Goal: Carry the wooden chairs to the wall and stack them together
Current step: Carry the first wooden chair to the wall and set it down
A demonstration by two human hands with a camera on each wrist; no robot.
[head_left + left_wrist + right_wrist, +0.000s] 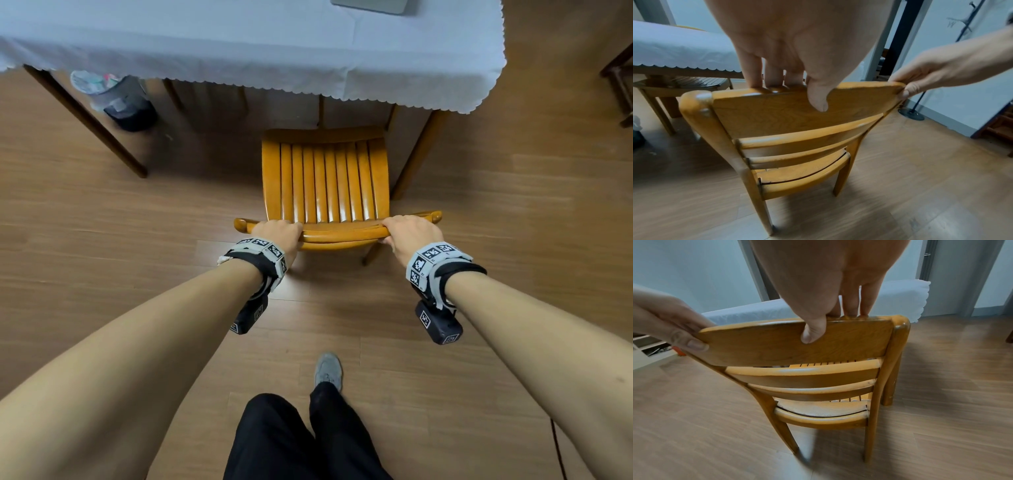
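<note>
A wooden chair [325, 181] with a slatted seat stands on the floor just in front of the table, its seat facing the table. Both hands hold its top back rail [342, 234]. My left hand [279, 231] grips the rail near its left end, fingers over the far side and thumb on the near face [818, 100]. My right hand [411, 229] grips the rail near its right end the same way [813, 332]. A second, darker wooden chair [680, 82] is tucked under the table at the left in the left wrist view.
A table with a white scalloped cloth [239, 41] stands ahead, its legs on either side of the chair. A waste bin [120, 102] sits under its left part. A coat stand base [910, 113] and dark furniture [620, 78] are at the right. My foot [328, 370] is behind the chair.
</note>
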